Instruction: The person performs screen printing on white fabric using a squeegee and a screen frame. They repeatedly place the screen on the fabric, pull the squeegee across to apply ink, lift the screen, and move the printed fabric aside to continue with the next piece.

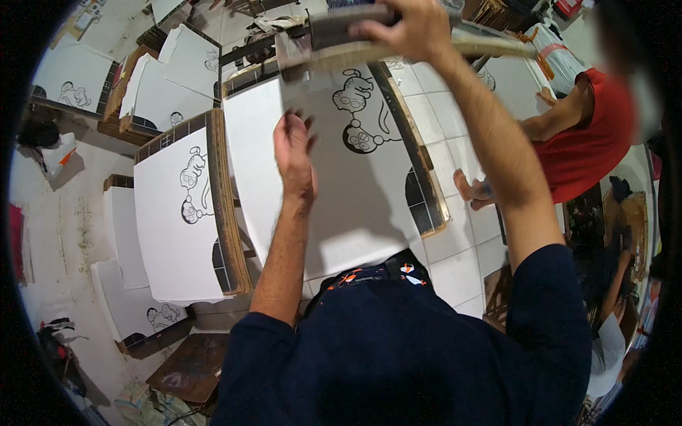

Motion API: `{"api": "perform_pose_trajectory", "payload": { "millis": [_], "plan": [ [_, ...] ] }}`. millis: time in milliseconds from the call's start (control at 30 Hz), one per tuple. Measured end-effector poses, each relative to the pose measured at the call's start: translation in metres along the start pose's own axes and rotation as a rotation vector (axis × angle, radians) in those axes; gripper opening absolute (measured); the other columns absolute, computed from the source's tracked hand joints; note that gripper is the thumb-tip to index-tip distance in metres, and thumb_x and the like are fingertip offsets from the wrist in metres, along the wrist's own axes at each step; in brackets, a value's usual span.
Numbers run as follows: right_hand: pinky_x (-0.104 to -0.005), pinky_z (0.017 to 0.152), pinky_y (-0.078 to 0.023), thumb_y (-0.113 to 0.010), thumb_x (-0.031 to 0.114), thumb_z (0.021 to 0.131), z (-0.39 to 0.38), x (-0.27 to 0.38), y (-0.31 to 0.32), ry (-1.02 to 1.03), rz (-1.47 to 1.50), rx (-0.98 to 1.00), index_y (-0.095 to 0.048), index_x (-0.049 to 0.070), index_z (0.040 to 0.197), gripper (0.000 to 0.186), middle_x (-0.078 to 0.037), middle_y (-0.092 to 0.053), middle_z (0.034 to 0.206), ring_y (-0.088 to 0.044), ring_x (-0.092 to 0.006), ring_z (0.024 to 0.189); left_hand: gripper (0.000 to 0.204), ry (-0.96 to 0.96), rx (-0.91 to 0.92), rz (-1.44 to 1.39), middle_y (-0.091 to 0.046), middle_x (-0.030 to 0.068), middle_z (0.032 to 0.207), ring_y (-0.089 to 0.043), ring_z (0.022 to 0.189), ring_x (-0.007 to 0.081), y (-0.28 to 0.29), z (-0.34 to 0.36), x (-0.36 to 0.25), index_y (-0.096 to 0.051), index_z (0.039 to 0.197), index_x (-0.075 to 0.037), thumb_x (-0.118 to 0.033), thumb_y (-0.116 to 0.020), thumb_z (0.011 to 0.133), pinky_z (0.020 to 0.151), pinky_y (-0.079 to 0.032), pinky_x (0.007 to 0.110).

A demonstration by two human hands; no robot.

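Note:
At the top, my right hand (415,32) is closed on the edge of a long wooden frame (490,47), seen nearly edge-on and blurred. It has a dark grey bar (337,27) along it and looks like a printing screen. My left hand (293,153) hovers above white fabric (256,142), its fingers blurred but apart, with nothing visible in them. That fabric covers the board in front of me and bears a black line drawing of cartoon animals (359,106). A black printed patch (414,192) shows at the board's right edge.
Similar printed boards (177,206) stand to the left, with more at the far left (74,74). At right, a person in a red top (586,142) is close by, with a bare foot on the tiled floor (451,255). Another person (607,355) is at lower right.

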State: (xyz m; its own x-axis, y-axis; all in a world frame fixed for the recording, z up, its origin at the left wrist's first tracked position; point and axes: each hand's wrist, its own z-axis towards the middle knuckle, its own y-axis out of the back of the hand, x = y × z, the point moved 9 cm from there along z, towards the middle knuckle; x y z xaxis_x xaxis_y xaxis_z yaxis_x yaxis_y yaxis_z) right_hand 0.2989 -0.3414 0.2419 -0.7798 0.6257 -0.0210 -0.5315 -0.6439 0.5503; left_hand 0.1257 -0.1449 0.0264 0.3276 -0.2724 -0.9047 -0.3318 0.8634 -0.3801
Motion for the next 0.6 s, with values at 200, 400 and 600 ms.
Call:
{"api": "perform_pose_trajectory", "payload": {
  "millis": [200,400,600],
  "plan": [
    [-0.0443,0.085,-0.041,-0.086,0.056,0.068,-0.203,0.04,-0.059,-0.179,0.025,0.409,-0.073,0.015,0.103,0.055,-0.006,-0.064,0.098,-0.059,-0.0277,0.096,0.093,0.807,-0.657,-0.534,-0.036,0.0151,0.162,-0.035,0.149,0.0331,-0.021,-0.061,0.104,-0.044,0.156,-0.011,-0.075,-0.043,0.088,0.12,-0.03,0.057],
    [-0.0454,0.092,-0.041,-0.075,0.057,0.088,-0.295,0.05,-0.133,-0.221,0.131,0.683,-0.073,0.015,0.11,0.047,-0.006,-0.065,0.101,-0.06,-0.0267,0.103,0.089,0.991,-0.835,-0.483,-0.041,0.0263,0.157,-0.043,0.146,0.0389,0.06,-0.141,0.214,-0.039,0.154,0.001,-0.063,-0.051,0.095,0.119,-0.038,0.05],
    [-0.0478,0.086,-0.043,-0.083,0.02,0.08,-0.3,0.03,-0.183,-0.19,0.144,0.962,-0.067,0.016,0.111,0.035,-0.005,-0.069,0.104,-0.064,-0.0291,0.105,0.107,0.257,-0.155,1.212,-0.046,0.03,0.153,-0.043,0.146,0.041,0.074,-0.102,0.168,-0.034,0.156,0.007,-0.05,-0.086,0.081,0.121,-0.033,0.056]
  ]
}}
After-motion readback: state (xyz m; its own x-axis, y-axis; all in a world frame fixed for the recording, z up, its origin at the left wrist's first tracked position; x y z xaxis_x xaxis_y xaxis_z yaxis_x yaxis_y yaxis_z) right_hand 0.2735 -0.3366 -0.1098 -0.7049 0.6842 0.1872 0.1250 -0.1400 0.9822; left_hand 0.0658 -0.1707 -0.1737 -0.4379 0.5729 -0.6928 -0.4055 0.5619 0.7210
